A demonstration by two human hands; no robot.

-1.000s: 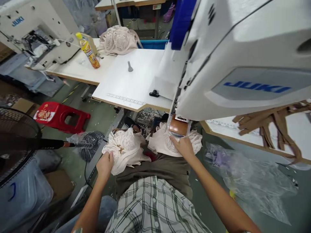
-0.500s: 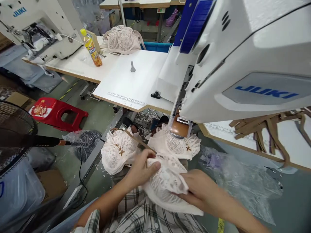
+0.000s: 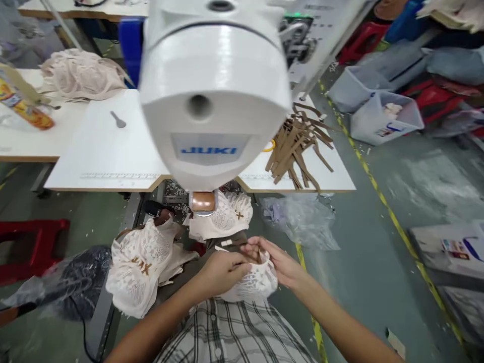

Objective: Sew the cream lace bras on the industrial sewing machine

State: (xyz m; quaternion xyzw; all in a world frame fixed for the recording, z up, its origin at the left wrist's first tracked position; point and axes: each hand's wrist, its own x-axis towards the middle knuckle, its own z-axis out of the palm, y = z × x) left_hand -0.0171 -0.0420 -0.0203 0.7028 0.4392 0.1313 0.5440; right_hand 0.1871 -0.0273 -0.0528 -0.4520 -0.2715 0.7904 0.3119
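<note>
A white lace bra (image 3: 257, 282) lies in my lap, held between both hands. My left hand (image 3: 224, 272) is closed on its left side, thumb and fingers pinched at the upper edge. On the other side, my right hand (image 3: 282, 259) is closed around the bra's edge, its fingers bent inward near a brown strap (image 3: 239, 242). A small white piece (image 3: 226, 243) shows at the strap's end. Another lace bra (image 3: 138, 259) with brown trim rests on my leg to the left, and a further lace bra (image 3: 223, 217) sits below the machine head.
A white sewing machine (image 3: 215, 96) overhangs the worktable (image 3: 102, 151). Brown straps (image 3: 298, 146) are piled at its right, near a yellow ring (image 3: 269, 145). Clear plastic bags (image 3: 302, 217) lie on the floor. A red stool (image 3: 34, 247) stands left, and plastic bins (image 3: 389, 118) stand right.
The view has swung right, bringing the strap pile and bins into sight. My hands have shifted from the cup's lower part to its upper edge, beside the brown strap.
</note>
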